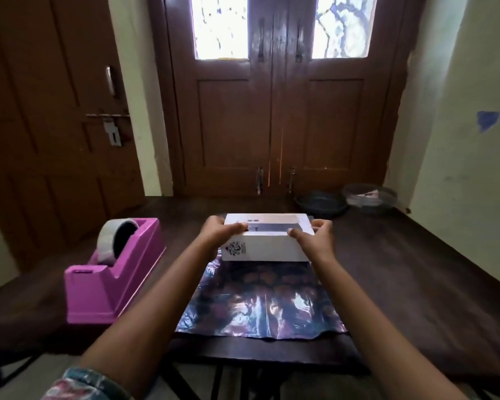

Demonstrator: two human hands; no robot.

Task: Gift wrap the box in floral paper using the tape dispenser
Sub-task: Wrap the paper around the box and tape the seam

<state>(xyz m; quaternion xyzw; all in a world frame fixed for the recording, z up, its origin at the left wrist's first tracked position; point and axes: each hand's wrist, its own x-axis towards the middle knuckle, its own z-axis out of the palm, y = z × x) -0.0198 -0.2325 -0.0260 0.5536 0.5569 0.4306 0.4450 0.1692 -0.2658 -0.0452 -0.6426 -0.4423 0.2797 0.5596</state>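
A white rectangular box (269, 243) sits at the far end of a glossy dark floral paper sheet (260, 301) spread on the dark wooden table (401, 278). My left hand (220, 233) grips the box's left end, fingers curled over its top edge. My right hand (315, 236) grips the right end the same way. A pink tape dispenser (113, 272) with a roll of clear tape stands to the left of the paper, apart from both hands.
Two dark shallow bowls (321, 203) (370, 197) sit at the table's far right, near brown double doors. The table's near edge runs just below the paper. A cream wall closes the right side.
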